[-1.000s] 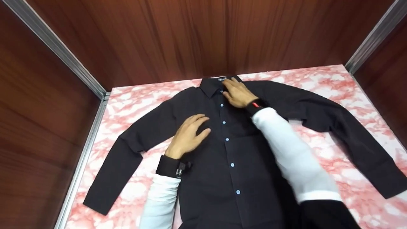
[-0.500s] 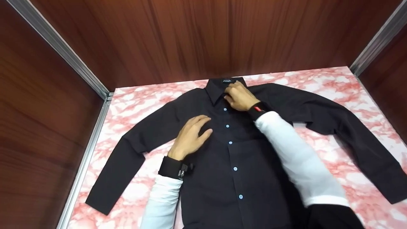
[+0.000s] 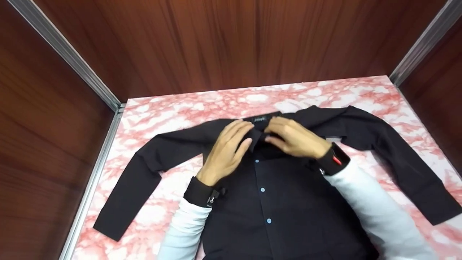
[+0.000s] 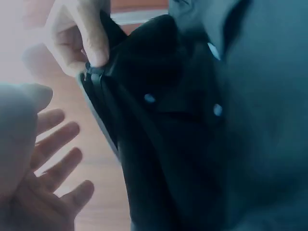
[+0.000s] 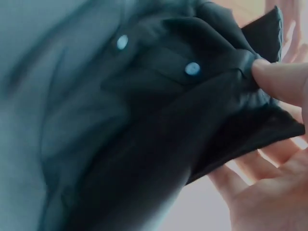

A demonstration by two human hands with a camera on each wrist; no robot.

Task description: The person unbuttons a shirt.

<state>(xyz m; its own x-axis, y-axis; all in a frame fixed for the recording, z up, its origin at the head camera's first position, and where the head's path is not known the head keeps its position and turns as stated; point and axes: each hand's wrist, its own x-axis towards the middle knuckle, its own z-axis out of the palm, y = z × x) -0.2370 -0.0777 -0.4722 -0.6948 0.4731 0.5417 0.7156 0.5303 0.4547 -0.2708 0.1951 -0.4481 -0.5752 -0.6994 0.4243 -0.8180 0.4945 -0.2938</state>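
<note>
A black long-sleeved shirt (image 3: 231, 224) lies face up with its sleeves spread and a row of pale blue buttons (image 3: 262, 189) down the front. My right hand (image 3: 296, 137) pinches the collar (image 3: 254, 136) at the neck opening and lifts it. In the right wrist view the thumb (image 5: 279, 79) presses on the collar band, above the curled fingers. My left hand (image 3: 227, 153) is close by the collar's left side in the head view. Its fingers (image 4: 60, 137) appear spread and apart from the cloth in the left wrist view.
The shirt rests on a table with a pink and white marbled top (image 3: 173, 108). Brown wood panels (image 3: 231, 43) stand behind and at both sides, joined by metal corner strips (image 3: 90, 79). A label (image 3: 259, 119) shows inside the collar.
The right hand has taken hold of the collar and drawn it up and toward the person, bunching the upper front and pulling the shoulders down from the back edge. The left hand has moved toward the collar.
</note>
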